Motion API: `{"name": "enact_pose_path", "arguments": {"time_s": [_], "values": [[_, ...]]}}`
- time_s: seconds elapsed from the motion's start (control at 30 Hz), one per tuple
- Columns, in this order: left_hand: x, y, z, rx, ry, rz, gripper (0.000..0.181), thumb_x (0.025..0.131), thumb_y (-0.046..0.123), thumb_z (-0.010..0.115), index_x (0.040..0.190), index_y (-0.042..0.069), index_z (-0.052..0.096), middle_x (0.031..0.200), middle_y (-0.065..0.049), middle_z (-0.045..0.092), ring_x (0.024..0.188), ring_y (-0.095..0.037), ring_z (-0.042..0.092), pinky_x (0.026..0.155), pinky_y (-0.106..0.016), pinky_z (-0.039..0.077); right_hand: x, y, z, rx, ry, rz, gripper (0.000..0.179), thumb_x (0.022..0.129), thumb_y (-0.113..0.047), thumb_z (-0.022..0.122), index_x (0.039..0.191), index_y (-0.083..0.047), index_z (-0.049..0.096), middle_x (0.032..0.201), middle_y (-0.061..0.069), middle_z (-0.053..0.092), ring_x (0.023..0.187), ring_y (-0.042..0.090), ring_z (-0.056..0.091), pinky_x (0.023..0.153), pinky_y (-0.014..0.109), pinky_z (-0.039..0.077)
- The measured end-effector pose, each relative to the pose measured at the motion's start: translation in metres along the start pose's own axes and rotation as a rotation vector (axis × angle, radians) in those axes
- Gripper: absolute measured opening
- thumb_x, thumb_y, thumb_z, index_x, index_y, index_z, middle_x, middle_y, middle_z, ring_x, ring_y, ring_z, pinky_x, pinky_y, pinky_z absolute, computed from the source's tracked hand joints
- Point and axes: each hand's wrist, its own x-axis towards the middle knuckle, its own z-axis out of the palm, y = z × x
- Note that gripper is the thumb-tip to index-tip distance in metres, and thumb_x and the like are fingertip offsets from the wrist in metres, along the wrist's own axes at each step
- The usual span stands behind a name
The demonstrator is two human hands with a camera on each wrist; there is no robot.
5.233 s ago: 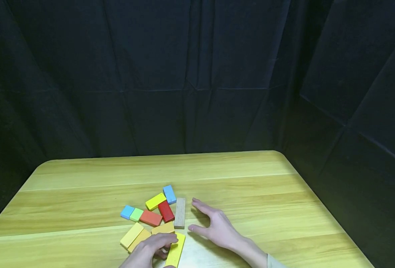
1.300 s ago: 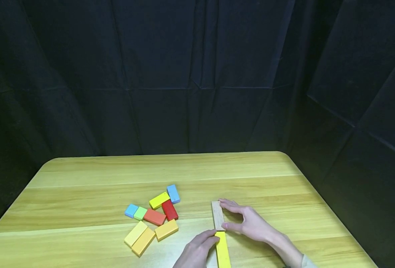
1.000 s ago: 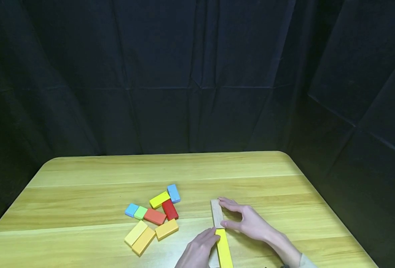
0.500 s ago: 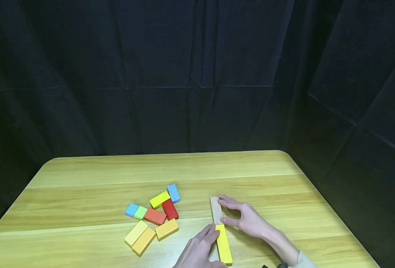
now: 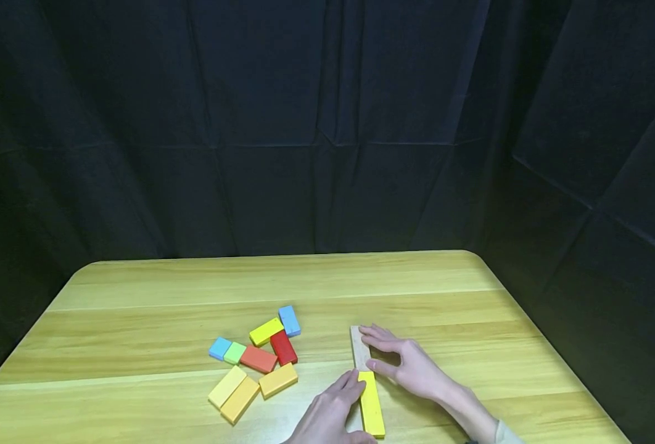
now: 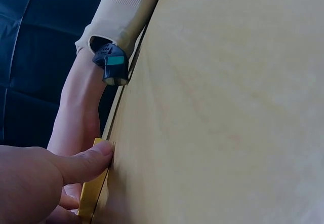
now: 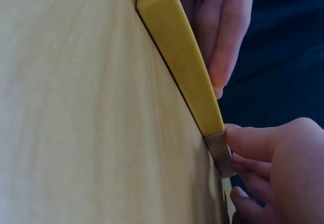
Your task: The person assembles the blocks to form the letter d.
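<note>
In the head view, a long yellow block point(image 5: 373, 408) and a pale grey-brown wooden block point(image 5: 359, 350) lie end to end in one line on the table. My left hand point(image 5: 327, 408) holds the yellow block lengthwise, fingertips at its far end and thumb at the near end. The thumb point(image 6: 91, 162) shows on that near end in the left wrist view. My right hand point(image 5: 413, 369) holds the wooden block from its right side, thumb near the joint and fingertips towards the far end. In the right wrist view the wooden block point(image 7: 219, 155) meets the yellow block point(image 7: 179, 57) flush.
Left of the hands lies a loose group: blue point(image 5: 290, 320), short yellow point(image 5: 266, 332), dark red point(image 5: 284, 347), orange-red point(image 5: 258, 358), green point(image 5: 235, 353) and small blue point(image 5: 219, 348) blocks, plus several orange-yellow ones point(image 5: 279, 380). A dark curtain point(image 5: 327, 135) hangs behind the table point(image 5: 155, 283).
Since the oldest frame, the yellow and wooden blocks have moved right, away from the group, and now line up end to end. Lately both slid slightly away from me; the last half second shows little motion.
</note>
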Motion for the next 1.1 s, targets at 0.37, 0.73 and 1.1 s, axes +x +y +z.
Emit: {"name": "enact_pose_path", "arguments": {"time_s": [0.37, 0.73, 1.1], "values": [[0.003, -0.001, 0.001, 0.016, -0.026, -0.001, 0.079, 0.077, 0.049, 0.083, 0.136, 0.001, 0.059, 0.145, -0.020, 0.053, 0.131, -0.028, 0.054, 0.095, -0.035, 0.055, -0.012, -0.008, 0.006, -0.037, 0.057, 0.002, 0.047, 0.096, -0.032, 0.067, 0.138, -0.012, 0.060, 0.146, -0.002, 0.055, 0.138, 0.029, 0.046, 0.111, 0.050, 0.037], [0.002, -0.001, 0.000, 0.022, -0.029, -0.009, 0.083, 0.077, 0.049, 0.083, 0.139, 0.002, 0.056, 0.145, -0.019, 0.053, 0.130, -0.029, 0.055, 0.093, -0.035, 0.056, -0.028, -0.016, 0.013, -0.047, 0.071, 0.000, 0.044, 0.097, -0.034, 0.065, 0.135, -0.013, 0.064, 0.143, -0.005, 0.058, 0.135, 0.029, 0.051, 0.110, 0.033, 0.042], [0.001, -0.001, -0.001, 0.006, 0.000, -0.007, 0.082, 0.076, 0.048, 0.084, 0.138, 0.001, 0.056, 0.145, -0.018, 0.054, 0.130, -0.029, 0.056, 0.094, -0.036, 0.055, -0.031, -0.017, 0.016, -0.035, 0.094, 0.014, 0.042, 0.098, -0.037, 0.063, 0.133, -0.014, 0.066, 0.143, -0.007, 0.058, 0.135, 0.028, 0.051, 0.110, 0.040, 0.043]]}}
